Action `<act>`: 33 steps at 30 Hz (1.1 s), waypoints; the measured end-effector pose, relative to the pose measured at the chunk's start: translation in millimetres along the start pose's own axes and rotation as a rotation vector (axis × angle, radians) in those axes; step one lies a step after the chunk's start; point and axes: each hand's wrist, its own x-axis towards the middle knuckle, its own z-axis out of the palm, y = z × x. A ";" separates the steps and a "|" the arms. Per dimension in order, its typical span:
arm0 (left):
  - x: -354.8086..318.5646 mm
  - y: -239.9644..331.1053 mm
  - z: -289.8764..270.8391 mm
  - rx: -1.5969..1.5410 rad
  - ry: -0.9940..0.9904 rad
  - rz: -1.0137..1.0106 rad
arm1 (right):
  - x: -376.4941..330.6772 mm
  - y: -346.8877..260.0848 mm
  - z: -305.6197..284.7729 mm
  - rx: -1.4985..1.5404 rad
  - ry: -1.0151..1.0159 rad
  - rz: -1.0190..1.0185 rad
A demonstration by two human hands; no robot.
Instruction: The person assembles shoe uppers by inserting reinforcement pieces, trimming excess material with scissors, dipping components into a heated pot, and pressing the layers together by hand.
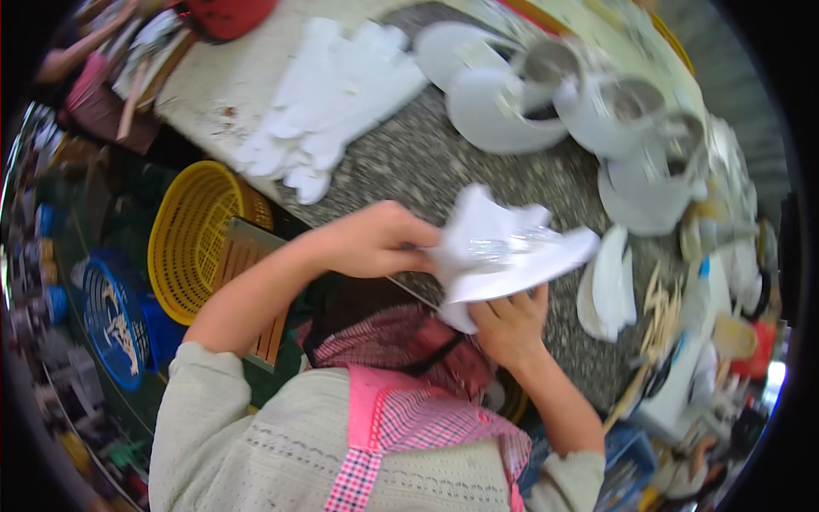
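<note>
A white, thin, folded piece [512,247] with a shiny, clear-looking middle is held up in front of me, slightly blurred. My left hand [388,239] pinches its left edge between thumb and fingers. From below, my right hand [512,328] grips its lower edge, the fingers partly hidden behind it. Just right of it on the speckled grey tabletop [537,183] lie curved white crescent pieces [607,286]. Beyond my hands is a loose pile of flat white cut pieces [328,94]. Several white cap-like forms with curved brims [503,107] stand at the far right.
A yellow plastic basket [183,243] and a blue basket [111,320] stand left of the table, near a slatted wooden stool [247,290]. Thin wooden sticks [661,316] lie at the right edge. Another person's arm [85,43] shows at the far left, near a red object [226,15].
</note>
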 end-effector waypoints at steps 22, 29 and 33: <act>-82.2 -88.4 -163.1 0.969 0.453 0.099 | 172.9 -65.1 19.5 0.525 0.223 0.092; -78.9 -86.0 -170.5 0.963 0.601 0.009 | 219.3 -65.6 91.8 0.217 -0.069 0.169; -57.5 -57.5 -244.9 0.288 1.207 -0.143 | 221.2 -69.4 90.4 0.211 -0.058 0.163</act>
